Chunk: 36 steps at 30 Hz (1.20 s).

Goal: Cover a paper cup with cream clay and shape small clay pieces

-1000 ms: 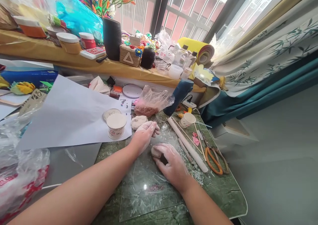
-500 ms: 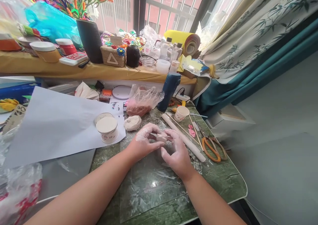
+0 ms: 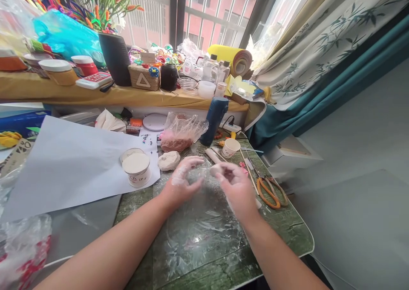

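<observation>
My left hand (image 3: 184, 180), dusted white, is open, with its thumb and fingers apart and nothing between them. Just to its right, my right hand (image 3: 235, 185) pinches a small piece of pale clay (image 3: 217, 169) between thumb and fingers; part of it is hidden. Both hands hover over a clear, powder-smeared sheet (image 3: 194, 256) on the green table. A larger lump of pale clay (image 3: 169, 160) lies behind my left hand. Behind my right hand runs a whitish rolling pin (image 3: 211, 155), mostly covered by that hand.
Paper cups (image 3: 139, 177) with pale tops stand on a white paper sheet (image 3: 79, 166) at left. A bag of reddish-brown material (image 3: 179, 140), a dark blue bottle (image 3: 213, 121) and a paper cup (image 3: 230, 148) stand behind. Orange-handled scissors (image 3: 270, 196) lie at right.
My hands have moved apart. The clay piece, held between both hands before, is now in my right hand, which has shifted right. My left hand has let go and spread its fingers.
</observation>
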Each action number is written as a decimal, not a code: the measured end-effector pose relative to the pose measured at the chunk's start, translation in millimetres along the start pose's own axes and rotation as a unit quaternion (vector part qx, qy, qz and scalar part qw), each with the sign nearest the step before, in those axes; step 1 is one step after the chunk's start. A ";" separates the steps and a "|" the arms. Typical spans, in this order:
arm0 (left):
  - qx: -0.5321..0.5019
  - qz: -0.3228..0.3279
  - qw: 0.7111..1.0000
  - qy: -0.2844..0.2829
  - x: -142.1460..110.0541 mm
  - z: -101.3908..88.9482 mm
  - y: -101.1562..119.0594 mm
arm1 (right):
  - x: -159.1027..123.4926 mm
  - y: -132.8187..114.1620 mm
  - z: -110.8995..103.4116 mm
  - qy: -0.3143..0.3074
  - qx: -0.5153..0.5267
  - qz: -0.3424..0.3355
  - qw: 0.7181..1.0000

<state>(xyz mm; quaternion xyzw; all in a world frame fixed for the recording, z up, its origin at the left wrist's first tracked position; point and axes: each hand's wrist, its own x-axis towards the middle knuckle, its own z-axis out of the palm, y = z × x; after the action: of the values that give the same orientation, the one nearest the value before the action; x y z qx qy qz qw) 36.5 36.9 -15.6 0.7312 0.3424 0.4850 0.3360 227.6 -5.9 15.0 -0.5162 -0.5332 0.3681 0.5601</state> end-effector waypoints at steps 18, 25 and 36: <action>-0.093 -0.222 0.964 0.114 10.7 -7.1 0.4 | -26.9 34.4 15.0 -0.156 -0.302 -0.159 0.927; -0.101 -0.246 0.958 0.106 11.6 -6.7 2.5 | 1.4 -21.3 1.6 -0.153 -0.271 -0.113 0.944; -0.108 -0.231 0.961 0.107 8.3 -3.3 -7.4 | -32.4 16.5 -6.2 -0.126 -0.335 -0.195 0.913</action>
<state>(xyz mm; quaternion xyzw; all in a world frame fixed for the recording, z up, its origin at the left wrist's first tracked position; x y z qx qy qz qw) 34.5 48.3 -16.7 0.5357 0.4813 0.5036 0.4773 230.7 -35.0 -7.4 -0.5083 -0.7816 0.1135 0.3434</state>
